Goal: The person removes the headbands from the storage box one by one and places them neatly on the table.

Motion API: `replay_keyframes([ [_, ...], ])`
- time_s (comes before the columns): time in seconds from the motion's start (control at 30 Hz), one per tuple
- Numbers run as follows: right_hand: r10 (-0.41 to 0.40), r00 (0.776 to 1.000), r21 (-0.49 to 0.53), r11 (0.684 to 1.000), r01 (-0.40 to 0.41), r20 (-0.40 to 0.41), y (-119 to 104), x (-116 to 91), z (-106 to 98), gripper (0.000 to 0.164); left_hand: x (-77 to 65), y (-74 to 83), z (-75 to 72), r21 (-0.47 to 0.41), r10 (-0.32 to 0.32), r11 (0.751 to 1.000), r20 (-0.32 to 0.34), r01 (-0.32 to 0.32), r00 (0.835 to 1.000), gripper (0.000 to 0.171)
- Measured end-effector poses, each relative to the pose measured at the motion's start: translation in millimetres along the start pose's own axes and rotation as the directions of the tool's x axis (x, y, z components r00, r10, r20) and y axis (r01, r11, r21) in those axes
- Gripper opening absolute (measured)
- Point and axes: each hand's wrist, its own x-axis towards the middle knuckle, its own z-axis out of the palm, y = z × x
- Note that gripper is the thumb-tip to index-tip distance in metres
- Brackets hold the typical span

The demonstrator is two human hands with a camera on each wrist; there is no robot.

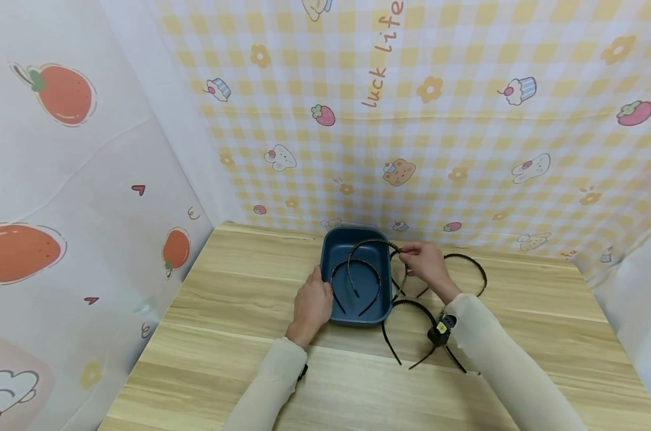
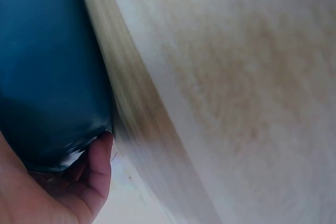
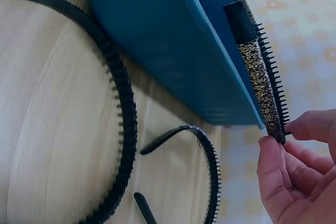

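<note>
A blue rectangular basin (image 1: 333, 239) stands on the table near the back wall. My left hand (image 1: 312, 302) holds its left side, with fingers curled at its edge in the left wrist view. Between thumb and fingers, my right hand (image 1: 425, 263) pinches a toothed headband (image 3: 258, 74) with black-and-gold glitter, above the basin's right side. Another headband (image 1: 356, 261) lies inside the basin. Several black toothed headbands lie to the right, among them a wavy one (image 3: 126, 114) and a smaller-looking one (image 3: 212, 163) in the right wrist view.
The wood-grain table (image 1: 223, 335) extends around the basin. Behind it rises a yellow checked wall covering (image 1: 455, 137), close to the basin's far side. One headband (image 1: 468, 257) lies beyond the right forearm, and others are partly hidden by the right wrist.
</note>
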Motion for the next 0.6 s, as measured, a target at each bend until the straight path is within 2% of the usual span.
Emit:
replay_keyframes([
  [0.37, 0.0, 1.0, 0.018, 1.0, 0.0, 0.001, 12.1, -1.2, -17.4, 0.036, 0.4, -0.9, 2.2, 0.009, 0.01, 1.0, -0.006, -0.01, 1.0, 0.046],
  [0.6, -0.002, 1.0, 0.014, 1.0, 0.002, -0.006, 19.4, -4.3, -29.3, 0.037, 0.8, -1.1, 2.5, 0.003, -0.01, 1.0, 0.007, 0.01, 1.0, 0.047],
])
